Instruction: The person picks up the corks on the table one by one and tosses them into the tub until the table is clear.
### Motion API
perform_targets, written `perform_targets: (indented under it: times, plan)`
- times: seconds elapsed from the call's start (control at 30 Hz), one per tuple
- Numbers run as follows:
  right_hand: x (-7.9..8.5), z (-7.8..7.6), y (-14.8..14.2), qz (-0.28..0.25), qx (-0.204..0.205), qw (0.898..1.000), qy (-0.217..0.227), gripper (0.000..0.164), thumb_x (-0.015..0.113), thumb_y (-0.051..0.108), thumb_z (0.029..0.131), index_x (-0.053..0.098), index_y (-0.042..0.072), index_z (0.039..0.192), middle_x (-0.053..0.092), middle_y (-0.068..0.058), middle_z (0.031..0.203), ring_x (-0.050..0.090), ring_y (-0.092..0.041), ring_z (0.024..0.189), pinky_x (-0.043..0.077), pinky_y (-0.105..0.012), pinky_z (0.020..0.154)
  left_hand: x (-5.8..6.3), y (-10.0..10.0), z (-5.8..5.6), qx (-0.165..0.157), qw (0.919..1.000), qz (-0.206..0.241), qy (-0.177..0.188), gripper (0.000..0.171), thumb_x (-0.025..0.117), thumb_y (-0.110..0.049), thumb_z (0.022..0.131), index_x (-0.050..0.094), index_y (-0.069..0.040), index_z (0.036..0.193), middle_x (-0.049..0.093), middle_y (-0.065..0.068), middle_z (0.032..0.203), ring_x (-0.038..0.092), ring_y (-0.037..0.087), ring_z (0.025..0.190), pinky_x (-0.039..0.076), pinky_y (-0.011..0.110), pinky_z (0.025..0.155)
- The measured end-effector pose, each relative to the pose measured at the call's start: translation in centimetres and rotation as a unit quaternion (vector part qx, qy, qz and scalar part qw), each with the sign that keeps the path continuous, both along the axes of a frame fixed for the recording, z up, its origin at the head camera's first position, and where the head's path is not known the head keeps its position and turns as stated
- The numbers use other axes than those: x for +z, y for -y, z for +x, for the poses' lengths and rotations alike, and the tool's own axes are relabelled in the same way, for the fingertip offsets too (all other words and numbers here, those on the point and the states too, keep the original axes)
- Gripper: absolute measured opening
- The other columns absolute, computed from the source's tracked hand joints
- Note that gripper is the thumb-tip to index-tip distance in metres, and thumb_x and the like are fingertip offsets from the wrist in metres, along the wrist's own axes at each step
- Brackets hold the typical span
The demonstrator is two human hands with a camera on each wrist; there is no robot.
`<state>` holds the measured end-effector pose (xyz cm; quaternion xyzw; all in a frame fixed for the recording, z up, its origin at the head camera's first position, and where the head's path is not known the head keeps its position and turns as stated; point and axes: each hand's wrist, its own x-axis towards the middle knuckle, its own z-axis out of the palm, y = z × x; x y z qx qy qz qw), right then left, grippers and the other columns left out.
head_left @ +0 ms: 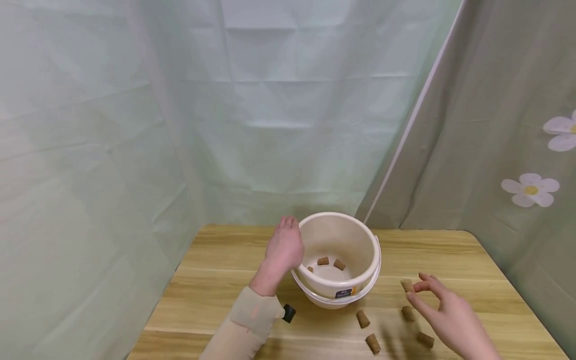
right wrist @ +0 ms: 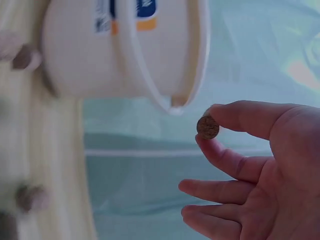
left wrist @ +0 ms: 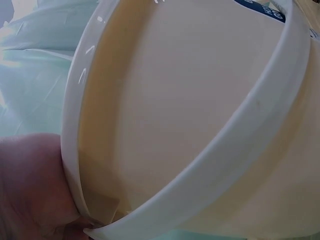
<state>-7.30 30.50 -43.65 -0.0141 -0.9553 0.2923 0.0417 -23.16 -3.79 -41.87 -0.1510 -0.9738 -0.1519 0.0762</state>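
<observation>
A cream bucket [head_left: 330,286] with a white carrying handle [head_left: 371,286] stands upright on the table, several corks [head_left: 323,261] lying on its floor. At the bucket's left side, my left hand [head_left: 285,245] holds it by the rim; in the left wrist view this hand [left wrist: 32,185] is beside the handle's joint, its fingertips hidden. Out to the right of the bucket, my right hand [head_left: 454,310] pinches a cork [head_left: 407,285] between thumb and index finger, above the table. In the right wrist view the cork's round end [right wrist: 208,128] shows, with the other fingers spread away from it.
Loose corks lie on the wooden table [head_left: 216,280] in front of the bucket, among them one cork [head_left: 362,319] close to it and another cork [head_left: 425,340] under my right hand. Pale curtains [head_left: 288,125] hang behind and at both sides.
</observation>
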Motion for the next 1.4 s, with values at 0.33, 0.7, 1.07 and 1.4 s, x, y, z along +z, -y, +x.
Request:
perform_targets:
  times: [0.33,0.7,1.07,1.4]
  plan:
    - [2.5,-1.2,3.0,-0.033,0.011,0.997,-0.075,0.033,0.071,0.048,0.103,0.073,0.017,0.115,0.061,-0.015,0.152,0.051,-0.015,0.050,0.058,-0.049,0.079,0.4,-0.3,0.0,-0.003,0.9999,-0.012,0.002,0.051,0.047,-0.003,0.106,0.044,0.017,0.152,0.045,0.033,0.159,0.037,0.047,0.153,0.029,0.052,0.127]
    - [3.1,-2.2,4.4,-0.053,0.023,0.996,-0.074,0.034,0.071,0.044,0.104,0.072,0.017,0.123,0.058,-0.014,0.155,0.037,-0.013,0.040,0.051,-0.036,0.073,0.2,-0.4,-0.3,0.001,1.0000,-0.008,0.000,0.050,0.047,-0.005,0.106,0.045,0.017,0.151,0.047,0.033,0.157,0.038,0.047,0.153,0.030,0.053,0.126]
    - [3.1,-3.1,6.0,-0.088,0.040,0.992,-0.079,0.034,0.073,0.045,0.103,0.074,0.017,0.121,0.056,-0.020,0.155,0.041,-0.015,0.037,0.044,-0.031,0.045,0.1,-0.2,-0.4,-0.003,0.9998,-0.018,-0.002,0.051,0.049,-0.005,0.105,0.046,0.018,0.151,0.047,0.033,0.157,0.038,0.047,0.152,0.031,0.053,0.126]
    - [3.2,-4.0,7.8,-0.079,0.049,0.992,-0.085,0.028,0.073,0.043,0.103,0.075,0.017,0.114,0.056,-0.015,0.157,0.049,-0.017,0.051,0.051,-0.037,0.069,0.1,0.2,-0.4,0.001,0.9999,-0.012,0.004,0.052,0.047,-0.004,0.106,0.044,0.017,0.152,0.045,0.034,0.159,0.036,0.047,0.153,0.030,0.053,0.127]
